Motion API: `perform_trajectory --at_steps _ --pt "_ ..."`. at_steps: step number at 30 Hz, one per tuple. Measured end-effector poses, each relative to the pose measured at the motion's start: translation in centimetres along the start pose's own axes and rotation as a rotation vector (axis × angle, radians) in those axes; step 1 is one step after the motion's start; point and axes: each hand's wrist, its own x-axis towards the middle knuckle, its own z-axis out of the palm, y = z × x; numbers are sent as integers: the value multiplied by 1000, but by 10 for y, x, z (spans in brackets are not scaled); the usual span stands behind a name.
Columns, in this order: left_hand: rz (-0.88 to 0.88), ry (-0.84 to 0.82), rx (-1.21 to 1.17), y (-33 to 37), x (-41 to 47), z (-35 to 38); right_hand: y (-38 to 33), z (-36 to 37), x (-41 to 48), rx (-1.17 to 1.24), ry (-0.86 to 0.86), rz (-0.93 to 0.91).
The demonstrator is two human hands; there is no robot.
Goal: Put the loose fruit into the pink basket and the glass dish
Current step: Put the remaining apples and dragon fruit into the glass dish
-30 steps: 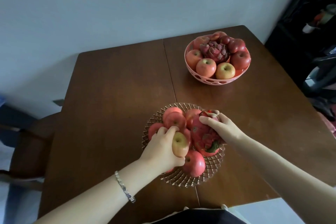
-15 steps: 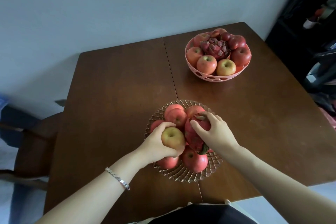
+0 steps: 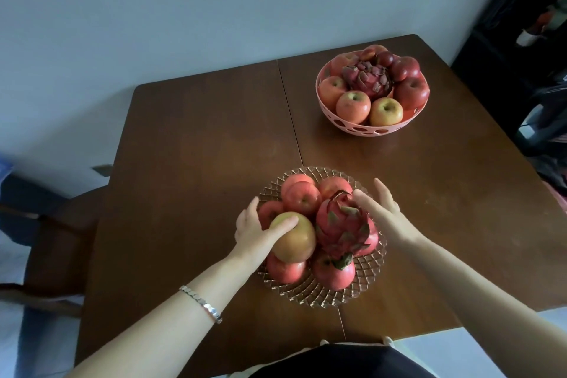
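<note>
Head view. Cups the yellow-green apple (image 3: 294, 238) with the left hand (image 3: 254, 232), thumb curled over its top and fingers (image 3: 252, 209) wrapped round its far left side, right on top of the red apples (image 3: 302, 198) heaped in the glass dish (image 3: 369, 270) at the near middle of the table (image 3: 199, 147).

Lays the right hand (image 3: 385, 215) flat and relaxed, fingers (image 3: 365, 200) straight, holding nothing, just touching the far side of the dragon fruit (image 3: 342, 225) in the same dish.

Shows the pink basket (image 3: 362, 129) well apart at the far right, already full.

Expect a firm, smooth, fairly weighty apple, apt to roll off so rounded a pile. Better to take it across its widest part. Treat the dragon fruit as softer, with scales likely to bruise or tear, and support it from the sides.
</note>
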Motion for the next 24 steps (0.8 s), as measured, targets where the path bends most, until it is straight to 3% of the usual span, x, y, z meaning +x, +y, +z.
perform_trajectory --at_steps 4,7,12,17,24 --pt "-203 -161 -53 -2 10 -5 12 -7 5 7 -183 132" --pt "-234 -223 -50 1 14 -5 18 -3 9 13 -182 136" --pt "-187 -138 -186 -6 20 -5 27 0 13 110 -131 58" --pt "-183 -158 -134 -4 31 -11 16 1 16 200 -111 -45" --pt "-128 -66 -264 23 74 -38 -31 8 65 116 -58 -47"
